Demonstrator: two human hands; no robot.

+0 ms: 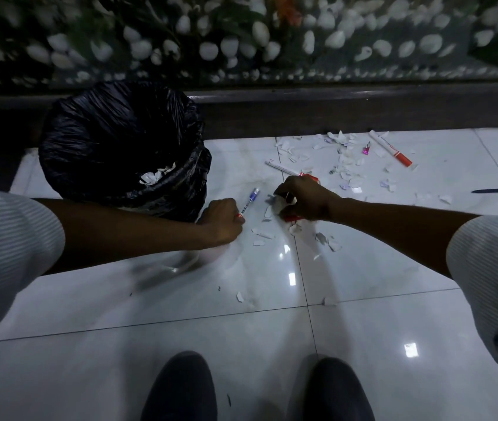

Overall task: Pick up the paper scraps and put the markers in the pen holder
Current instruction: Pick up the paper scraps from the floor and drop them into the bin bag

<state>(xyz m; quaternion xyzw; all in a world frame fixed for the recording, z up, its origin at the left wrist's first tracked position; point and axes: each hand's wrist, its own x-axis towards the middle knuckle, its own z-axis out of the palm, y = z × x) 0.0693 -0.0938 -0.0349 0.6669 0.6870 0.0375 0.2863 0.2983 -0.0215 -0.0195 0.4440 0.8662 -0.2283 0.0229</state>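
While both hands work low over the tiled floor, these lines hold
Right hand (304,198): fingers curled down, gathering a clump of white scraps (279,205) against the floor (363,268); something red shows under the palm, what it is I cannot tell
Left hand (222,221): closed round the red end of a blue-capped pen (249,202), which points up and away beside the bin (126,147)
Doing it well: sweep loose bits together before lifting, then drop them straight into the bin, which stands just left
Scraps: most lie beyond the right hand, a few nearer the feet
Markers: one (284,169) touching the right hand's far side, another (390,148) well apart, far right
Pen holder: not in view
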